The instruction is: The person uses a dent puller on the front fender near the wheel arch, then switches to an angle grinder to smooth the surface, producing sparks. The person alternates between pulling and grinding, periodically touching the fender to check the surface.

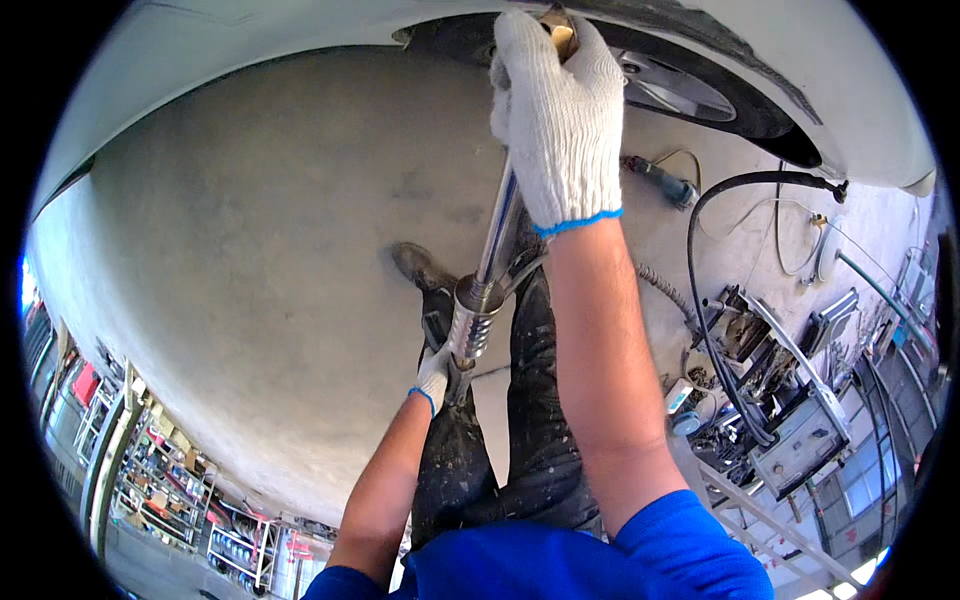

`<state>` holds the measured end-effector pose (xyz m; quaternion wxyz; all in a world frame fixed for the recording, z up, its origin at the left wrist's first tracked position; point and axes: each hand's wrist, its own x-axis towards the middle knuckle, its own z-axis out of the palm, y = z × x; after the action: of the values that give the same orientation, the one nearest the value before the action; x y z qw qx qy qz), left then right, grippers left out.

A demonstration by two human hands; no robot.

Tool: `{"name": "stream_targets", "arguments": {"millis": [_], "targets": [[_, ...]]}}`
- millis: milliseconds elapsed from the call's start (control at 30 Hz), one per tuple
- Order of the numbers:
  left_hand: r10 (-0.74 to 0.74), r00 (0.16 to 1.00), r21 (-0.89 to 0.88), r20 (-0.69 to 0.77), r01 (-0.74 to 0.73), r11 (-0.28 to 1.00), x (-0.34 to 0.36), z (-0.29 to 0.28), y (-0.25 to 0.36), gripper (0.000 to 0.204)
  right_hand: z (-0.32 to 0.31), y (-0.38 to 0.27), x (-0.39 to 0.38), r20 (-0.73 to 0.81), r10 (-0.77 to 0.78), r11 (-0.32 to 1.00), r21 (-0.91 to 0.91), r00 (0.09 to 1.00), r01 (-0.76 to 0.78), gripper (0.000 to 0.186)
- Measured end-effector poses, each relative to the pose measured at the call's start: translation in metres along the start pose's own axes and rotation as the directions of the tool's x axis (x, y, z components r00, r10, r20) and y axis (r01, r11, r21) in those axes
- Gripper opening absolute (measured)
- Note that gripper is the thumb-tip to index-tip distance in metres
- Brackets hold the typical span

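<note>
The head view showed a long metal tool [500, 222] with a smooth, mirror-bright rod and a ribbed cylinder [472, 322] of shiny metal near its lower end. Both gloves were of white knit, the right one thickly corded and edged in blue at the cuff. A gold-coloured metal piece [564, 41] showed at the top, between the right thumb and fingers. Overhead curved a smooth, pale vehicle body panel [250, 35], with a dark rubber tyre [790, 140] behind the right hand [560, 125].

The tool slanted from the right hand down to the left hand [432, 380], in front of the dark, speckled trousers [540, 455]. The right hand was curled closed around its upper end, near the tyre. The left hand gripped its lower end, beside the ribbed cylinder, its fingers partly hidden. A teal power tool [668, 186] lay on the dull grey floor [270, 200], right of the right wrist.
</note>
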<state>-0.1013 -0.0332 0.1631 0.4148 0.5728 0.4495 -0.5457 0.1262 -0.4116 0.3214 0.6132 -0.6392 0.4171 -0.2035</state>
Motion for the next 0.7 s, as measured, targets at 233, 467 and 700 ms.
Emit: {"name": "stream_targets", "arguments": {"millis": [233, 467, 700], "targets": [[-0.007, 0.999, -0.032, 0.047, 0.008, 0.999, -0.012, 0.005, 0.005, 0.061, 0.002, 0.003, 0.003, 0.007, -0.012, 1.0, 0.01, 1.0, 0.012, 0.028], [-0.027, 0.999, -0.035, 0.047, 0.029, 0.999, -0.008, 0.003, 0.004, 0.064, 0.0, 0.001, 0.004, 0.018, -0.004, 0.999, 0.045, 1.0, 0.004, 0.028], [-0.015, 1.0, 0.054, -0.006, 0.016, 0.998, 0.013, -0.007, -0.011, 0.077, 0.0, -0.002, 0.007, 0.03, 0.005, 0.997, 0.08, 1.0, -0.007, 0.028]]}}
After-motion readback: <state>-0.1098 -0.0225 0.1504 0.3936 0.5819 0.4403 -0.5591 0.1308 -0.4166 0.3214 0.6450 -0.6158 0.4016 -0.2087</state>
